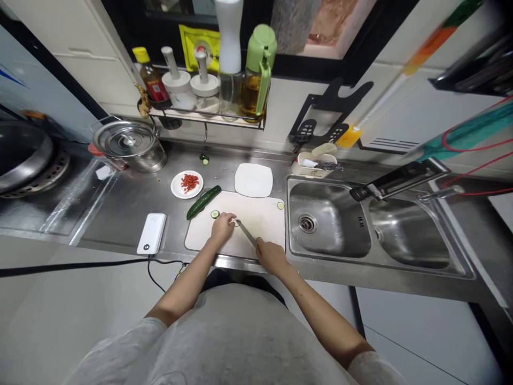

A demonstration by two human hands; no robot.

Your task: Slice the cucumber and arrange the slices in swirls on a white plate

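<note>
My right hand (271, 256) grips the handle of a knife (247, 233), whose blade points up and left over the white cutting board (264, 214). At the blade's tip, my left hand (223, 227) pinches a small cucumber slice (236, 222). Another cucumber slice (215, 214) lies on the board just left of that hand. A long piece of cucumber (203, 202) rests across the board's upper left edge. At the board's upper right corner lies a pale cucumber slice (280, 205).
Behind the board stand a white square plate (253, 179) and a round plate (176, 188) with chopped red pieces. Cucumber ends (205, 160) lie farther back. A double sink (328, 214) is at the right, a steel pot (128, 144) and white power bank (151, 233) at the left.
</note>
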